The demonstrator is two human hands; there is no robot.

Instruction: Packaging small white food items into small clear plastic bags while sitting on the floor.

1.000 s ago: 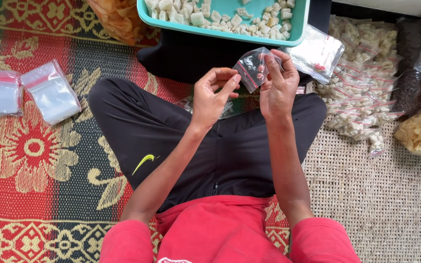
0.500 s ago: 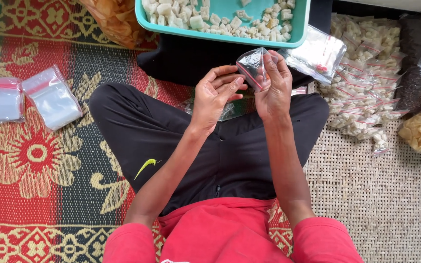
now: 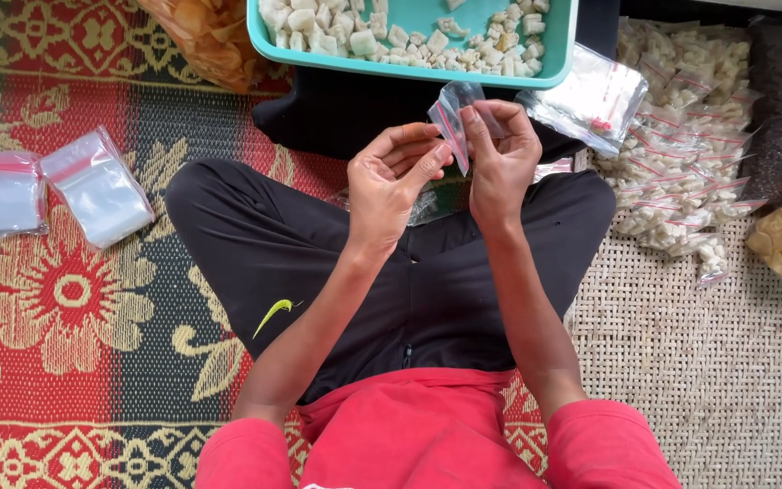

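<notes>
Head view, from the left: two stacks of empty clear bags [image 3: 65, 190] lay on the patterned mat [image 3: 74, 299], well apart from me. My left hand [image 3: 393, 181] hovered half-curled, its grip open, thumb tip just beside the small clear zip bag [image 3: 453, 116]. My right hand [image 3: 498, 154] pinched that bag, its grip closed on the plastic, above my crossed legs and near the teal tray [image 3: 409, 65] of pale pieces. Filled bags [image 3: 681, 181] were heaped far right.
</notes>
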